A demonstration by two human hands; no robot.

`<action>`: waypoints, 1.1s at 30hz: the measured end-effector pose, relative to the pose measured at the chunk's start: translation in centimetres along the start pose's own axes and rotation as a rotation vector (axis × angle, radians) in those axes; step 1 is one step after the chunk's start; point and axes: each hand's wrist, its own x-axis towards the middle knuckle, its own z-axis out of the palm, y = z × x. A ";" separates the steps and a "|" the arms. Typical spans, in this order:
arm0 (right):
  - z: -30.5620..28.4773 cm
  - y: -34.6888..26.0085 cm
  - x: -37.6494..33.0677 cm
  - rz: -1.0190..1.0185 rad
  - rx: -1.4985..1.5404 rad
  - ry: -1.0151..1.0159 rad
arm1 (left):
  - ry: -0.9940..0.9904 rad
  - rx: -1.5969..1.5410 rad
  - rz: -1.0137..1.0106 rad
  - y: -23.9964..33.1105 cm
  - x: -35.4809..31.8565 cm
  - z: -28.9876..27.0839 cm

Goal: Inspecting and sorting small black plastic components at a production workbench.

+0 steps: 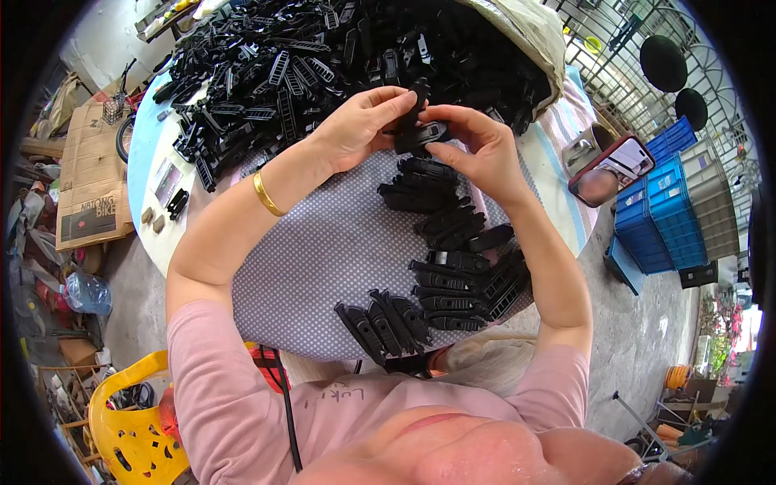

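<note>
Above the table's middle, both my hands are closed on small black plastic parts. My left hand (368,121) pinches an upright black plastic piece (418,99) between thumb and fingers. In my right hand (485,149) is a black plastic part with a greyish oval face (430,133); the two pieces meet or overlap, and whether they are joined I cannot tell. Just below lie stacked black parts (420,186). Nearer my body are more rows of them (449,299) and a fanned group (384,323). Beyond my hands spreads a large heap of black parts (283,81), several with ladder-like slots.
The round table has a dotted grey cloth (315,250). A pale sack (533,40) borders the heap at the far right. At the right edge stand a phone (626,166) and a metal container (586,145). Blue crates (663,214) and a yellow chair (137,412) are beside the table.
</note>
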 end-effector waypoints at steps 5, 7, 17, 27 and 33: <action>-0.4 -1.4 0.1 -0.108 -0.372 -0.006 | 0.103 0.093 -0.028 -0.3 0.0 0.1; -0.6 -1.6 0.1 -0.167 -0.479 -0.099 | 0.143 0.170 -0.032 -0.6 0.1 -0.1; -0.7 -0.7 0.3 -0.259 -0.553 0.046 | 0.052 0.083 -0.147 1.2 -0.3 -0.1; -0.8 -0.3 0.4 -0.357 -0.607 0.058 | -0.123 0.563 0.050 1.4 -0.8 0.4; -1.2 1.1 0.3 -0.105 -0.489 -0.045 | -0.132 0.947 0.431 1.5 -1.3 1.1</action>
